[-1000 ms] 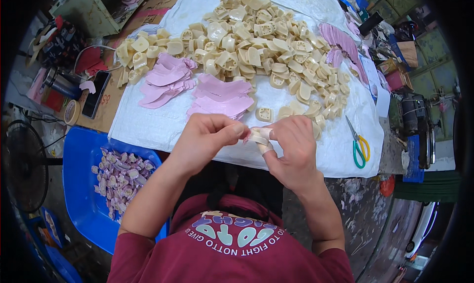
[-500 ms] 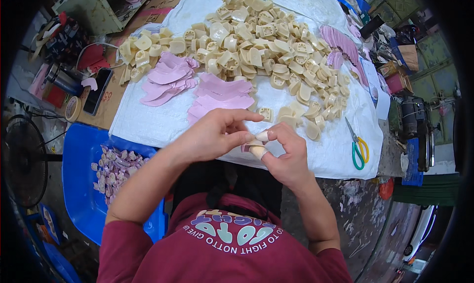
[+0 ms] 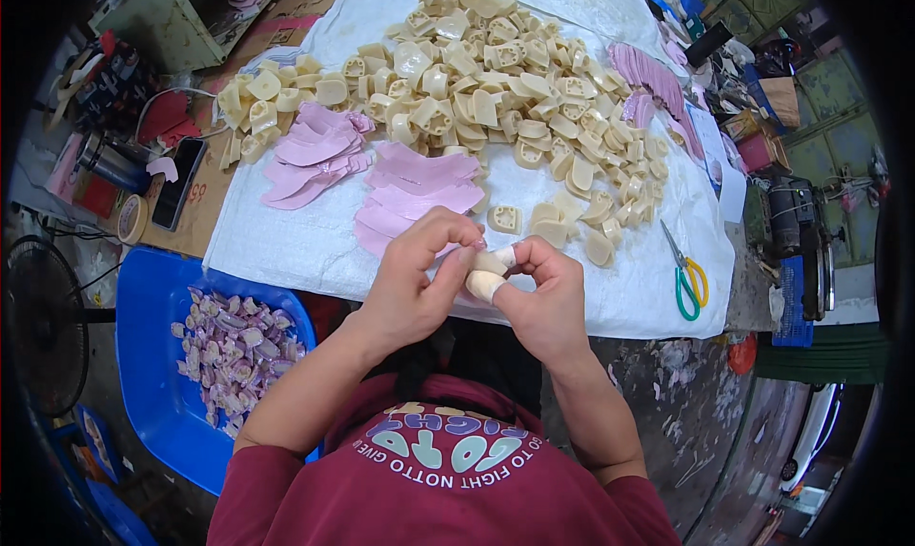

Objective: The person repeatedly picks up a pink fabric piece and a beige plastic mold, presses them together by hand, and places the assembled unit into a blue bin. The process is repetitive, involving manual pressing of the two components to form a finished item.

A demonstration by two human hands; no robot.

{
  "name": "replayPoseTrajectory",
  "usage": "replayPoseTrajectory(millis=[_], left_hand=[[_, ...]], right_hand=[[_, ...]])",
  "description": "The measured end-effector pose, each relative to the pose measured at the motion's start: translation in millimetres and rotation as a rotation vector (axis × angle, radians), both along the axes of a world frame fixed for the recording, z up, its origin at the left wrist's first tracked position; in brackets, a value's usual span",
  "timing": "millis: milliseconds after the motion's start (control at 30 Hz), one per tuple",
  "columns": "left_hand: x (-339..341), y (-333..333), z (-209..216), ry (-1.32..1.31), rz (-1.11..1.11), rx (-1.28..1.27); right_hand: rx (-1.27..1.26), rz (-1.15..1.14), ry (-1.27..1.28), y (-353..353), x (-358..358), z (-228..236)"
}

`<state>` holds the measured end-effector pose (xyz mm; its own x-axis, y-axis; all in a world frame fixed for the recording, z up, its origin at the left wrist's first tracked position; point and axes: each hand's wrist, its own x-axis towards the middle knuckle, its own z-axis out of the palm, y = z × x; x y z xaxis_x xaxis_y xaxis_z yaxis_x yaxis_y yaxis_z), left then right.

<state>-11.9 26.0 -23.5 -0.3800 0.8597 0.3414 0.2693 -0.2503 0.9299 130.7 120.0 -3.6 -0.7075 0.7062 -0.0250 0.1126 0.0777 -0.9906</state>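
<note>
Close together over the table's near edge, both my hands pinch a small beige shoe heel (image 3: 490, 263), mostly covered by my fingers. My left hand (image 3: 416, 277) grips it from the left with thumb and forefinger. On the other side, my right hand (image 3: 551, 300) presses it with a thumb and forefinger that wear pale finger covers. Just beyond lie overlapping pink cover pieces (image 3: 419, 186) and one loose beige heel (image 3: 504, 219). A large heap of beige heels (image 3: 496, 79) spreads behind them.
Scissors (image 3: 683, 277) with green and yellow handles lie at the right on white sheeting (image 3: 286, 241). Below left stands a blue basin (image 3: 143, 355) with several pink-covered heels (image 3: 233, 346). A phone (image 3: 178, 184), tape roll (image 3: 132, 219) and flask (image 3: 116, 160) sit at the left.
Both hands have shifted slightly left and turned the heel between the fingertips. My left forearm has moved, so more of the basin's contents show.
</note>
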Motion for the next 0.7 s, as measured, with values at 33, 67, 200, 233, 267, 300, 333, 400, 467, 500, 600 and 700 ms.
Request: replayPoseTrajectory(millis=[33, 67, 200, 233, 267, 300, 333, 400, 467, 500, 600, 700], left_hand=[[-2.5, -0.3, 2.2, -0.182, -0.101, -0.035], [-6.4, -2.0, 6.3, -0.364, -0.202, -0.07], [-6.3, -1.3, 12.4, 0.032, -0.073, -0.05], [-2.8, 0.2, 13.8, 0.242, 0.031, -0.013], [2.0, 0.6, 14.3, 0.27, 0.076, 0.01], [5.1, -1.1, 13.3, 0.171, 0.053, 0.028], [7.6, -2.9, 11.9, 0.071, 0.029, 0.046], [15.0, -9.4, 9.5, -0.215, -0.023, 0.075], [24.0, -17.7, 7.7, -0.586, -0.078, 0.096], [21.5, -19.2, 8.8, -0.485, -0.054, 0.128], [13.2, -28.4, 8.2, -0.163, -0.008, 0.234], [23.4, -23.3, 6.9, -0.029, -0.049, 0.36]], right_hand=[[-0.01, -0.008, -0.012, 1.3, 0.1, -0.8], [0.008, 0.013, -0.01, 2.7, 0.5, -1.1], [0.081, 0.026, -0.013, 1.9, 2.0, -1.9], [0.104, 0.02, -0.012, 1.8, 0.2, -1.2], [0.116, 0.016, -0.017, 2.6, 0.5, 2.2], [0.125, 0.017, -0.021, 3.6, 2.2, 7.0], [0.133, 0.017, -0.025, 5.3, 4.3, 11.2], [0.426, 0.123, -0.123, 12.3, 12.9, 15.3], [0.629, 0.162, -0.094, 10.7, 14.8, 21.7], [0.693, 0.138, -0.017, 7.0, 12.6, 29.5], [0.311, 0.029, 0.126, 9.7, 22.6, 2.6], [-0.345, 0.024, 0.373, -2.5, 27.8, -0.2]])
